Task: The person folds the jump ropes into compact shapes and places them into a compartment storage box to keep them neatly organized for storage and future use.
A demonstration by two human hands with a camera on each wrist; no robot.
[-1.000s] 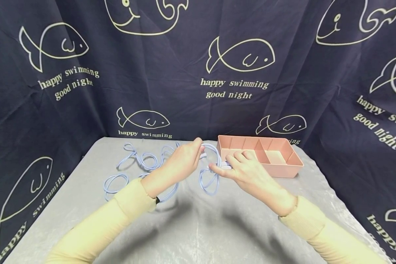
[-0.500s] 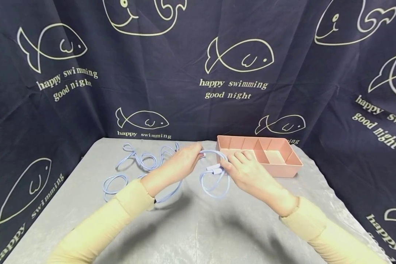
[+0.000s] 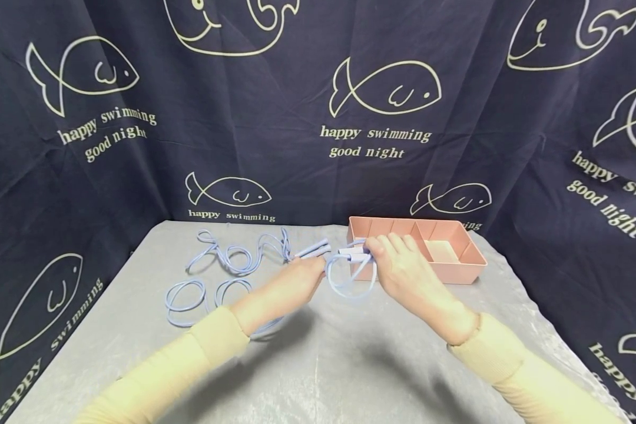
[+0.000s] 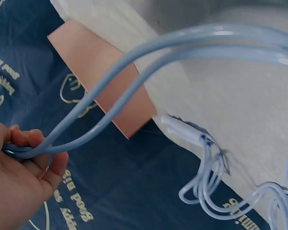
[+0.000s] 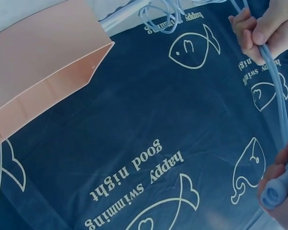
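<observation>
A light blue skipping rope hangs between my two hands in front of the pink box (image 3: 456, 274). My left hand (image 3: 299, 282) grips its doubled cord (image 4: 110, 86), as the left wrist view shows. Fingers of my right hand (image 3: 405, 268) curl round the rope by its pale handles (image 3: 354, 254), and a loop of cord dangles below them. A hollow handle end (image 5: 274, 192) sticks out of that hand in the right wrist view. Just beyond my left hand lie the paired handles (image 3: 314, 248) of another rope.
Another light blue rope (image 3: 238, 259) lies in loose loops at the back left of the grey cloth (image 3: 318, 377). Nearer, more cord loops (image 3: 185, 303) rest on the table. Two compartments show in the pink box, and a dark fish-print curtain (image 3: 297, 118) surrounds the table.
My left hand has come lower and nearer, uncovering the paired handles behind it. My right hand has drawn in more cord, and the handles now stick out to its left.
</observation>
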